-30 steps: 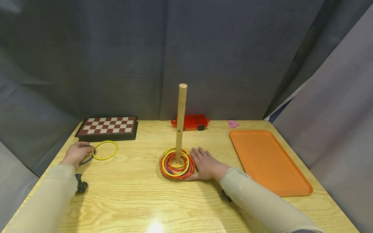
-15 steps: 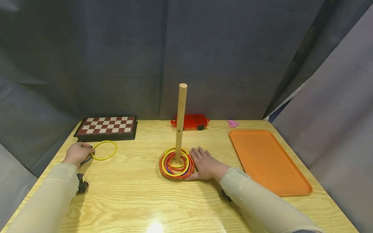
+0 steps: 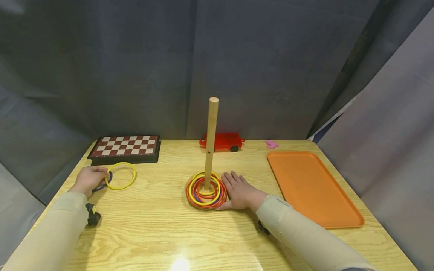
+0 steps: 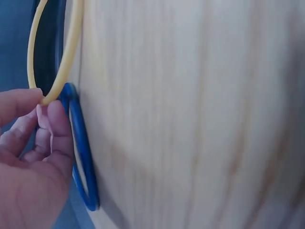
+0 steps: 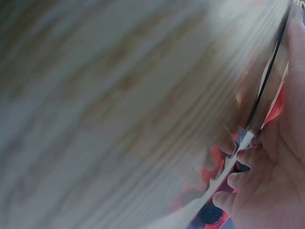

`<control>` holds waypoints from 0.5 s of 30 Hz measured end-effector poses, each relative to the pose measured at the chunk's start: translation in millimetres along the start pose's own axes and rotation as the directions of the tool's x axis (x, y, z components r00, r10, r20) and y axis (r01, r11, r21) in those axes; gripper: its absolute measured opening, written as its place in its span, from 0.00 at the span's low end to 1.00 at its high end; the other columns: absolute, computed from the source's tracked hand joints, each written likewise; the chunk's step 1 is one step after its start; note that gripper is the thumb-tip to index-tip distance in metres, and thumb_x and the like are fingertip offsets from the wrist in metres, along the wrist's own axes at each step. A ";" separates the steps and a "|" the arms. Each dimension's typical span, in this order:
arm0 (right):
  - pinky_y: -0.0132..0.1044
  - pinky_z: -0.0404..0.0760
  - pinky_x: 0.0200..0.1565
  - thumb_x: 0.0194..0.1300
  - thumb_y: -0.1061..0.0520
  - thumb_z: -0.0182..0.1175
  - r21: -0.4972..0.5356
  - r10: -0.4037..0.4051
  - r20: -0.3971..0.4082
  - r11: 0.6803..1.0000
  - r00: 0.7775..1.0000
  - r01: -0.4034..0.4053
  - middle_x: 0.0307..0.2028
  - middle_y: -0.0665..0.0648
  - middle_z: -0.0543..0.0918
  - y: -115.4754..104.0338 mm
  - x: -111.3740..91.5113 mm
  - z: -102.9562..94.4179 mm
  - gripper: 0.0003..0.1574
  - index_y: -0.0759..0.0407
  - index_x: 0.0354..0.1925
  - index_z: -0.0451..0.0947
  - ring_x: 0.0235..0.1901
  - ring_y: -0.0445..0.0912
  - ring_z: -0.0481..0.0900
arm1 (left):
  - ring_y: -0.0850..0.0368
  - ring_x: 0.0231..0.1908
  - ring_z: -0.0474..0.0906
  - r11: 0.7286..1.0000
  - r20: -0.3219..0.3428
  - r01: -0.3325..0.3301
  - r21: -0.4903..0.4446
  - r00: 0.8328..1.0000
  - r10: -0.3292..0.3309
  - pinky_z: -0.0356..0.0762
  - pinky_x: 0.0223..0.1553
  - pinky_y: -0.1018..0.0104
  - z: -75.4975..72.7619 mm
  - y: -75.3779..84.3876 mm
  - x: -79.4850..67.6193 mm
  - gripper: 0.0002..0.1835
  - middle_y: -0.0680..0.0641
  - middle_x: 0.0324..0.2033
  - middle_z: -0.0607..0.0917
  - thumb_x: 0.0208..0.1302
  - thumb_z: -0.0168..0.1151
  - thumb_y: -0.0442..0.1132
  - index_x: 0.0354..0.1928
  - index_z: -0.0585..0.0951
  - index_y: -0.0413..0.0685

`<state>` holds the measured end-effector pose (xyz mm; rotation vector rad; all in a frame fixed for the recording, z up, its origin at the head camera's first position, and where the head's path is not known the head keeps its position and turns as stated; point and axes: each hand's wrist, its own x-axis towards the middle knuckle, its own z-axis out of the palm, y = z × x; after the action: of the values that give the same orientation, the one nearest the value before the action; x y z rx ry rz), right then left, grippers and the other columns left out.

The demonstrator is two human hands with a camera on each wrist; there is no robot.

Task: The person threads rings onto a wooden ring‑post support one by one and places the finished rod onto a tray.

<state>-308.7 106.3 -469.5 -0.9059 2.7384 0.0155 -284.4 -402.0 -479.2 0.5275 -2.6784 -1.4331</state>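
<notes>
On the left of the table my left hand [image 3: 89, 178] pinches a yellow ring [image 3: 135, 177] at its near edge, between thumb and fingertips. The left wrist view shows the yellow ring [image 4: 71, 45] rising from that pinch. A blue ring [image 4: 86, 157] lies on the table just beside the fingers, partly hidden by the hand in the head view. A wooden post [image 3: 211, 139] stands upright mid-table, with several red, yellow and blue rings [image 3: 194, 201] stacked round its foot. My right hand [image 3: 239, 192], fingers straight, rests beside the stack, touching its right side.
A folded chessboard [image 3: 125, 146] lies at the back left. Behind the post is a red toy wagon [image 3: 225, 141], with a small pink object [image 3: 271, 144] to its right. An orange tray [image 3: 313, 188] lies along the right side of the table.
My left hand has taken hold of the yellow ring, and the ring is now tilted up more. The blue ring stays near the fingers. My right hand and the post have not moved.
</notes>
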 end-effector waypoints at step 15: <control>0.61 0.51 0.76 0.62 0.21 0.62 -0.010 -0.006 -0.013 1.000 1.000 0.006 0.80 0.66 0.49 1.3 -0.3 2.5 0.74 0.65 0.81 0.45 0.79 0.64 0.42 | 0.65 0.34 0.79 0.995 0.134 -0.066 -0.080 0.988 0.076 0.85 0.39 0.67 -21.6 27.0 -12.0 0.25 0.27 0.55 0.75 0.81 0.50 0.35 0.68 0.65 0.18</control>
<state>-308.7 107.7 -472.0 -0.9201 2.7493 0.0219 -275.8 -401.5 -443.7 0.3363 -2.7011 -1.5985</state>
